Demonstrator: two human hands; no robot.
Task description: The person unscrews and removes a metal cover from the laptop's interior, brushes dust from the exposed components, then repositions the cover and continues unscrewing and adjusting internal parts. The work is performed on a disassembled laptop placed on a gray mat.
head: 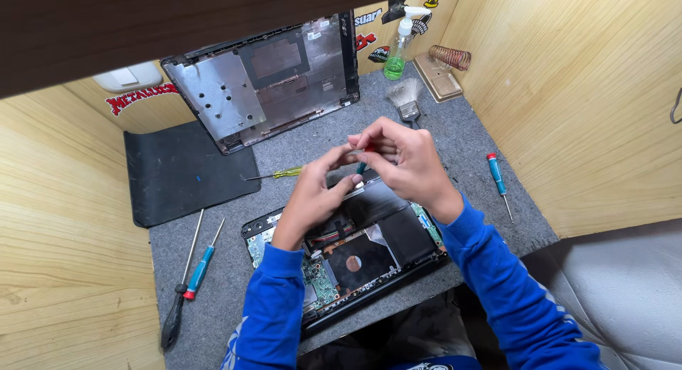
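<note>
Looking down from the head camera, both blue-sleeved hands meet over an opened laptop base (pixel 355 260) on the grey mat (pixel 469 164). The right hand (pixel 405 160) is closed, its fingers pinched round a small teal screwdriver with a red cap (pixel 363 164), held upright just above the base. The left hand (pixel 320 192) is half curled, its fingertips touching the screwdriver's lower end. A yellow-handled screwdriver (pixel 280 174) lies just beside the left hand. The removed bottom cover (pixel 270 75) leans against the back wall.
</note>
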